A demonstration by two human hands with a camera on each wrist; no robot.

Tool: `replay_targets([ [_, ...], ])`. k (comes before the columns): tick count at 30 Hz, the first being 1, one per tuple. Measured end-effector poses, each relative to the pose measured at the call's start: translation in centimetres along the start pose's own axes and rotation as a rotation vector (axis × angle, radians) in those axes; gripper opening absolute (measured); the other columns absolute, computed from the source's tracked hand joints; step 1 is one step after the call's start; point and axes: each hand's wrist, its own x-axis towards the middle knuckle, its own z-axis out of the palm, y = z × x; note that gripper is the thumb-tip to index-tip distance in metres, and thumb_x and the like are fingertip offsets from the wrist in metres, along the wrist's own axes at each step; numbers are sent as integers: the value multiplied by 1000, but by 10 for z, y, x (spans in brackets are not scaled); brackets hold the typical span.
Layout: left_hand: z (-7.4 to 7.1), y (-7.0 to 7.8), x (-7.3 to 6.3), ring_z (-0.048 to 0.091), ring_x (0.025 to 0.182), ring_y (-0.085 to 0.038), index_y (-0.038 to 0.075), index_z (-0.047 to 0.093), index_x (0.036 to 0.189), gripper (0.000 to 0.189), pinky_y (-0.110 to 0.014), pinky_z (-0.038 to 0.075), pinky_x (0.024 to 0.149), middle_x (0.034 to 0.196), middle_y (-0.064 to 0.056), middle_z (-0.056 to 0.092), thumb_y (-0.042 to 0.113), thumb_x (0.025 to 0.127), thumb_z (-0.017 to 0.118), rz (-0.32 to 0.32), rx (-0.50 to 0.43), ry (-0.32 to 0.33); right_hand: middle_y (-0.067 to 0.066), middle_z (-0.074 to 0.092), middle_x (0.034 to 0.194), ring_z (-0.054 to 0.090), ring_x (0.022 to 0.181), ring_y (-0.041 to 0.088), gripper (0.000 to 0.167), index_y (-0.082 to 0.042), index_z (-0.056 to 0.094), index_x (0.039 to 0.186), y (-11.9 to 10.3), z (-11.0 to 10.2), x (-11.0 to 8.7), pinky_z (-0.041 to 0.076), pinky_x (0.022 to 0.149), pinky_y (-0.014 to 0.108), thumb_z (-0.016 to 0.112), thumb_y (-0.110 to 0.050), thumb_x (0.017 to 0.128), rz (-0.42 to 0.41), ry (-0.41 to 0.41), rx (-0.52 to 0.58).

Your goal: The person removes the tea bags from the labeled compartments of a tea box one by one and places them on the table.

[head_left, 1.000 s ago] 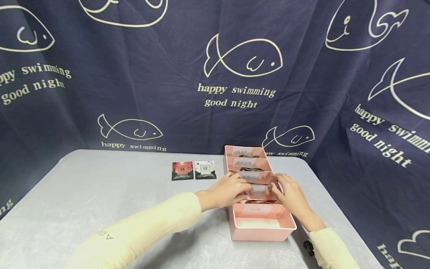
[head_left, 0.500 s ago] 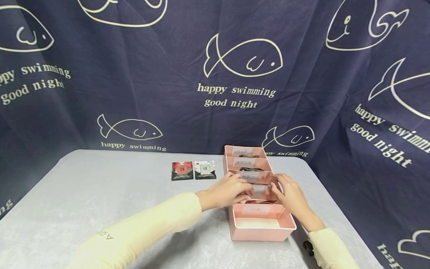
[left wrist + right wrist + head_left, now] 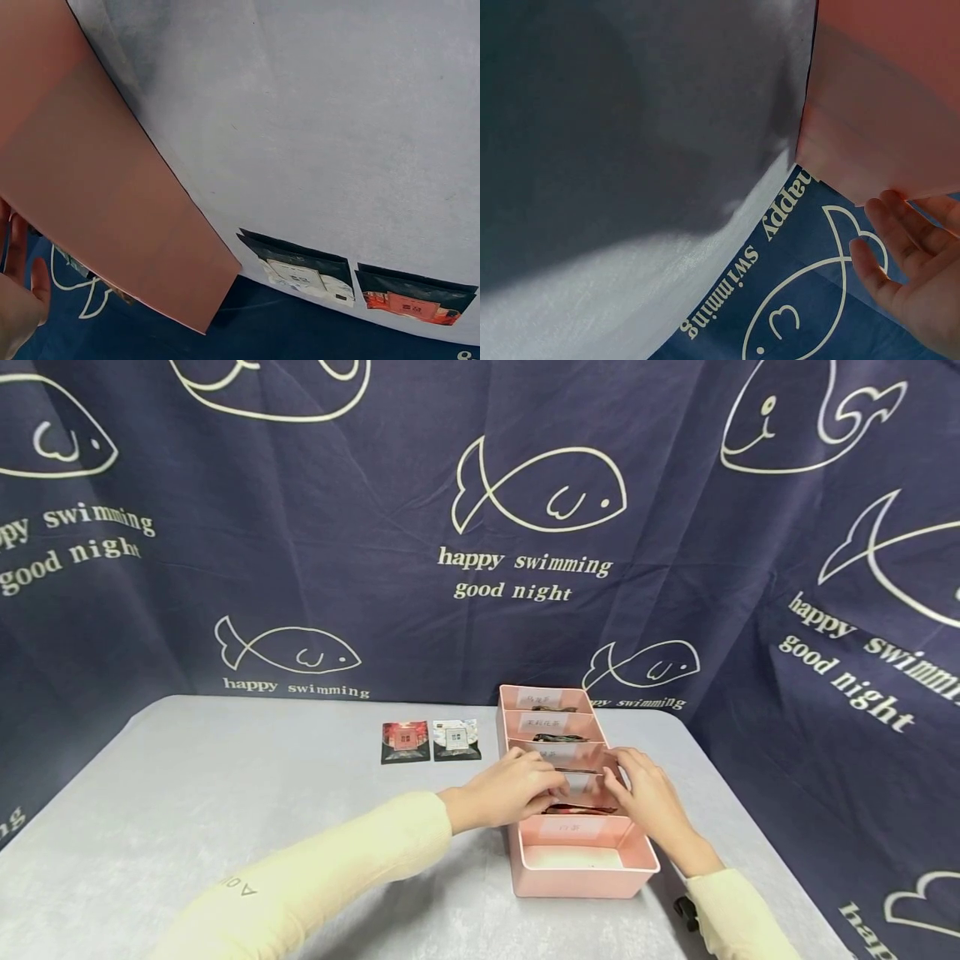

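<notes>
Head view: I see a pink divided tray point(image 3: 517, 860) standing right of centre in the frame on a grey tabletop point(image 3: 225, 793). The tray has five labelled compartments running from near to far. Both hands meet over the fourth compartment counted from the far end. The left hand point(image 3: 504, 792) reaches in from the lower left, fingers curled over the left wall and into the compartment. The right hand point(image 3: 651, 800) comes in from the lower right, fingers bent over the right wall. Something dark, apparently a packet point(image 3: 581, 810), lies in that compartment below the fingers; I cannot tell whether either hand actually grips it. Dark contents also show in the far compartments. The nearest compartment shows only its pale floor. Two sachets remain on the tabletop left of the tray: a red sachet point(image 3: 405, 741) and a white sachet point(image 3: 456, 738), side by side, well apart from both hands.

Left wrist view: the tray's outer wall point(image 3: 97, 195) fills the left of the frame. Fingertips show at the lower left edge, with no object visible in them. The two sachets lie at the lower right.

Right wrist view: the tray wall occupies the upper right. The right hand point(image 3: 911, 274) shows relaxed, slightly bent fingers with nothing visible between them.

Judgement: sorting appears well advanced; the two sachets on the tabletop are left to place.
</notes>
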Motion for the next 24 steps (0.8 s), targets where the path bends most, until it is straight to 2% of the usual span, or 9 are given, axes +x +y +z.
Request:
replay_targets([
  [13,5,-2,1,54,94,-5,27,60,103,18,-24,35,80,101,15,64,17,89,55,34,-14,52,14,62,100,58,88,31,26,0,61,106,0,0,0,46,75,48,56,-14,85,-1,1,2],
  [24,7,0,1,54,92,-4,27,59,106,21,-23,35,80,102,19,64,16,88,55,19,-45,21,13,62,99,58,87,29,26,0,61,106,0,0,0,46,74,47,57,-13,85,6,2,14],
])
